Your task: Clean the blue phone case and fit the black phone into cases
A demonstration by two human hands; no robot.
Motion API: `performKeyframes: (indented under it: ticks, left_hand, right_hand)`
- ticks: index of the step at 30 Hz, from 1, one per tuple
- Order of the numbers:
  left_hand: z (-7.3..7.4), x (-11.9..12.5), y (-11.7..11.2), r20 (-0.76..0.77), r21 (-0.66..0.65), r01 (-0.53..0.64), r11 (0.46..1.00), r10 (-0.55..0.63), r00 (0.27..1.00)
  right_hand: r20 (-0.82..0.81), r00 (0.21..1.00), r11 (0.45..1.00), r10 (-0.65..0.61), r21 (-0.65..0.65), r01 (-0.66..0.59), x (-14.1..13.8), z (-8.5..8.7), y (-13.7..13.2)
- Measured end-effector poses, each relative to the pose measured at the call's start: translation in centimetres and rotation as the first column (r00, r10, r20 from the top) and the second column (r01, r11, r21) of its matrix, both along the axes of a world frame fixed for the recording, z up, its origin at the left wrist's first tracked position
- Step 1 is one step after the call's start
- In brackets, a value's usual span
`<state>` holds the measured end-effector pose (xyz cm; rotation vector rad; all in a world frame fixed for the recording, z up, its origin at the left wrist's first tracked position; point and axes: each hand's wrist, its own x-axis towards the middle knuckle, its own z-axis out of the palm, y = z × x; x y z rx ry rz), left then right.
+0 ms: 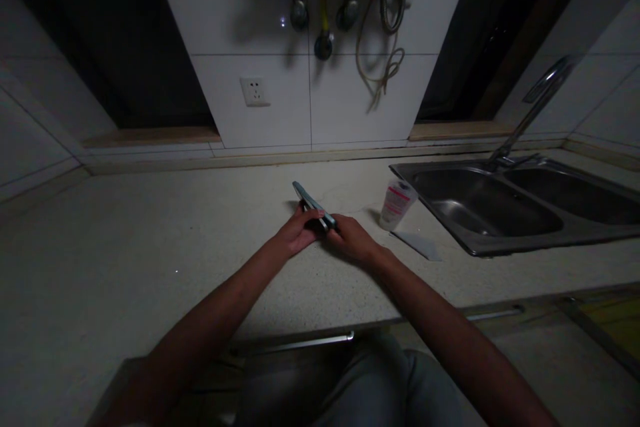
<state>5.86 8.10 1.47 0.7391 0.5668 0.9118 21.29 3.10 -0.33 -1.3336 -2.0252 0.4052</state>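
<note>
Above the counter, near its middle, both hands hold a phone [314,204], tilted so that mostly its thin edge shows. It appears as a pale blue-grey strip with a darker layer along it; I cannot make out whether that layer is a separate case. My left hand [301,230] is closed on the phone from the left and below, with the thumb across its near part. My right hand [350,235] grips the lower right end, its fingertips partly hidden. To the right stands a translucent plastic cup [397,205] with pink print, and a flat grey card-like piece [417,245] lies beside it.
A steel double sink [493,233] with a curved tap [537,100] is set into the pale counter [150,233] on the right. A wall socket [255,91], pipes and a looped cord [385,73] are on the tiled wall. Drawer handles [310,343] run below the front edge.
</note>
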Motion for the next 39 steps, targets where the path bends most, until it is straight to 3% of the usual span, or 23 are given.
performKeyframes:
  ticks: [6, 14, 19, 22, 27, 32, 35, 37, 39]
  left_hand:
    - [0.2, -1.6, 0.7, -0.084, -0.025, 0.239, 0.971, -0.240, 0.967]
    - [-0.4, -2.0, 1.9, -0.136, -0.084, 0.231, 0.969, -0.241, 0.961]
    - [-0.3, -2.5, 1.5, -0.152, -0.155, 0.360, 0.920, -0.382, 0.912]
    - [-0.1, -2.5, 1.2, -0.170, -0.207, 0.370, 0.906, -0.406, 0.898]
    - [0.1, -2.5, 1.6, -0.315, -0.240, 0.221, 0.945, -0.291, 0.903]
    - [0.6, -3.1, 2.3, -0.422, -0.074, 0.153, 0.986, -0.170, 0.890]
    - [0.7, -3.4, 2.8, -0.529, 0.039, 0.113, 0.993, -0.076, 0.845]
    - [0.7, -3.7, 3.1, -0.572, 0.180, 0.053, 0.982, 0.060, 0.818]
    - [0.7, -4.0, 3.2, -0.595, 0.355, -0.015, 0.935, 0.238, 0.767]
  right_hand:
    - [0.016, 0.999, 0.999, 0.040, 0.012, -0.040, 0.4, 0.4, -0.5]
    - [0.103, 0.994, 1.000, 0.027, 0.005, -0.028, 0.1, 0.7, -0.7]
    - [0.105, 0.987, 0.992, -0.124, 0.036, 0.121, 1.6, 0.9, -0.5]
    - [0.064, 0.975, 0.977, -0.213, 0.041, 0.211, 2.3, 0.6, -0.3]
    - [-0.245, 0.895, 0.926, -0.374, -0.045, 0.375, 2.2, 0.0, 0.3]
    - [-0.610, 0.636, 0.868, -0.472, -0.194, 0.457, 2.9, -1.2, 1.5]
    - [-0.594, 0.628, 0.841, -0.502, -0.165, 0.516, 3.6, -2.1, 2.1]
    - [-0.489, 0.671, 0.806, -0.557, -0.126, 0.578, 3.9, -2.4, 2.1]
    - [-0.370, 0.705, 0.779, -0.604, -0.090, 0.620, 3.9, -2.3, 1.8]
